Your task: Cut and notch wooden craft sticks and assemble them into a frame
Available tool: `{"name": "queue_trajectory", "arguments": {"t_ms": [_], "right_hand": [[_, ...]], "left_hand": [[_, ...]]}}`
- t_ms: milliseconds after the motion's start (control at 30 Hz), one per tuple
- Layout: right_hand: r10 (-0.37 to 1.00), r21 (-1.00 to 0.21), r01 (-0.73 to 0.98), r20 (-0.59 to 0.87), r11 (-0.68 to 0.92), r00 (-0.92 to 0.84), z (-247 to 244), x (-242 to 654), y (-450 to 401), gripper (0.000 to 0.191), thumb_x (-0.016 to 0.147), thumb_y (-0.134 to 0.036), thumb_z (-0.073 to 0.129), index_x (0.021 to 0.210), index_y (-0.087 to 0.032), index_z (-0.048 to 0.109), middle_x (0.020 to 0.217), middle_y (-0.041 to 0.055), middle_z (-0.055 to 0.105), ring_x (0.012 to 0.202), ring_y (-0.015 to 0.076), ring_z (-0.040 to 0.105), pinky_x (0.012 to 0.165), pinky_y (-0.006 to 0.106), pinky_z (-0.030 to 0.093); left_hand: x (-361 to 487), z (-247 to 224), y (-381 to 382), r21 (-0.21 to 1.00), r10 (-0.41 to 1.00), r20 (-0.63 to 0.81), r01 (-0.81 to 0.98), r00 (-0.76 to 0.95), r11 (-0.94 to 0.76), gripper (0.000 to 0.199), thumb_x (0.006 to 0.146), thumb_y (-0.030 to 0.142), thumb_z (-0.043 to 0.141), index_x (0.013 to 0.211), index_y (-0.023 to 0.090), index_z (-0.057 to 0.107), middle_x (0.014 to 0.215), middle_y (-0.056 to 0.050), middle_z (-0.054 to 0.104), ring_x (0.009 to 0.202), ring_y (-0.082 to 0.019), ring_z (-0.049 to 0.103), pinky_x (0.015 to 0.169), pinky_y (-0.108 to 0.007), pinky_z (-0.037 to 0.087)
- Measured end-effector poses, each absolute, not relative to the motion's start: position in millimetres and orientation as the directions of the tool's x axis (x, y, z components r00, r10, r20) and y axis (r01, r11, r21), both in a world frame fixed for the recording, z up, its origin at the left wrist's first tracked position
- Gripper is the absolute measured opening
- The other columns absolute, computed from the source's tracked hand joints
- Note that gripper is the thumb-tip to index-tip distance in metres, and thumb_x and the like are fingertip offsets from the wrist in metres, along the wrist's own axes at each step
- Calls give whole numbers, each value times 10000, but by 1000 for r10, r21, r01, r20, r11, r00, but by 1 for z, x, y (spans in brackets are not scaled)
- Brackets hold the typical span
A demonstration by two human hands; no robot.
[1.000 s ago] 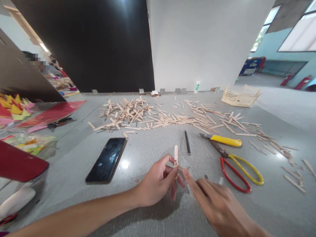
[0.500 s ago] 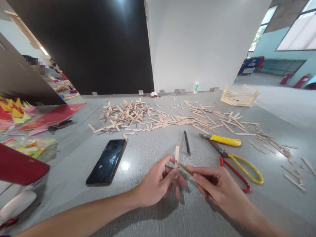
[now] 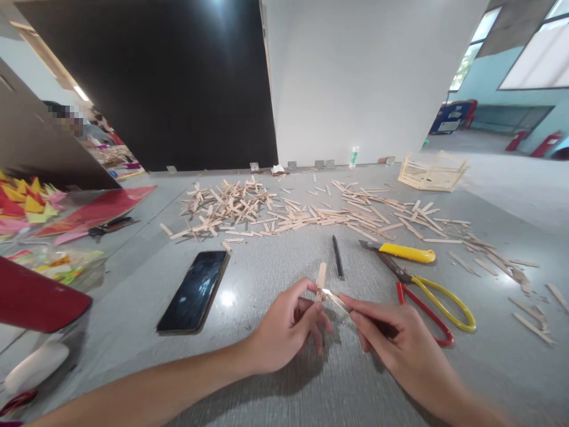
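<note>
My left hand (image 3: 287, 329) pinches the lower part of a wooden craft stick (image 3: 321, 276) between thumb and fingers. The stick stands roughly upright, its rounded end pointing away from me. My right hand (image 3: 393, 338) is closed on a narrow, shiny, blade-like metal tool (image 3: 338, 302). The tool's tip meets the stick just above my left thumb. Whether it cuts into the wood I cannot tell, and the tool's rear end is hidden in my palm. A black pen (image 3: 338, 256) lies beyond the stick on the grey table (image 3: 275, 267).
Right of my hands lie a yellow-handled cutter (image 3: 406, 253) and snips (image 3: 429, 296) with red and yellow grips. A phone (image 3: 193, 290) is at left. Loose craft sticks (image 3: 231, 204) spread across the back, before upright panels. A small stick frame (image 3: 431, 173) stands at back right.
The metal tool has turned slightly and now catches bright light. My right hand has shifted a little to the right. The craft stick leans slightly more to the right.
</note>
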State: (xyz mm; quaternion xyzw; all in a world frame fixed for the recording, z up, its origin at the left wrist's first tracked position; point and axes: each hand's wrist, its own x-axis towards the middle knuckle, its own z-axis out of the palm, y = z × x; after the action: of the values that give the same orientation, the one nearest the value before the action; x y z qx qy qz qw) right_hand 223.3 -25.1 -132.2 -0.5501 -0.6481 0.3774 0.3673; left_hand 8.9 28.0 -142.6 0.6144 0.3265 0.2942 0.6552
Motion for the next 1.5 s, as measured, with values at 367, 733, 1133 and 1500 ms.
{"name": "queue_trajectory", "arguments": {"t_ms": [367, 733, 1133, 1500], "right_hand": [[938, -729, 591, 273, 346, -212, -128, 226, -27, 318, 1005, -260, 557, 1247, -228, 761, 1052, 71, 823, 759, 194, 775, 650, 266, 631], [870, -632, 603, 287, 487, -401, -129, 242, -20, 385, 1060, -228, 471, 1395, -187, 657, 872, 49, 787, 667, 125, 685, 630, 229, 535], [846, -589, 616, 446, 523, -292, -139, 243, -21, 368, 1017, -134, 535, 1350, -195, 679, 1133, 44, 805, 855, 139, 776, 825, 215, 619], [855, -562, 651, 409, 510, -318, -146, 244, -21, 379, 1052, -141, 488, 1402, -219, 613, 1208, 25, 778, 974, 144, 767, 844, 213, 613]], "left_hand": [[7, -142, 25, 998, 811, -50, 68, 583, 12, 315, 1045, 526, 499, 1017, 218, 443, 809, -13, 701, 516, -123, 674, 439, -179, 390], [8, -142, 27, 996, 773, -77, 21, 630, 82, 351, 1027, 560, 514, 1001, 216, 447, 793, -28, 699, 504, -125, 660, 428, -184, 360], [3, -137, 28, 995, 849, -71, 91, 523, 27, 255, 1094, 358, 393, 992, 197, 563, 614, 73, 364, 550, -116, 331, 526, -234, 283], [-1, -141, 27, 991, 842, -114, 116, 528, 61, 390, 1103, 467, 359, 887, 191, 529, 621, 69, 340, 560, -116, 301, 539, -252, 253]]}}
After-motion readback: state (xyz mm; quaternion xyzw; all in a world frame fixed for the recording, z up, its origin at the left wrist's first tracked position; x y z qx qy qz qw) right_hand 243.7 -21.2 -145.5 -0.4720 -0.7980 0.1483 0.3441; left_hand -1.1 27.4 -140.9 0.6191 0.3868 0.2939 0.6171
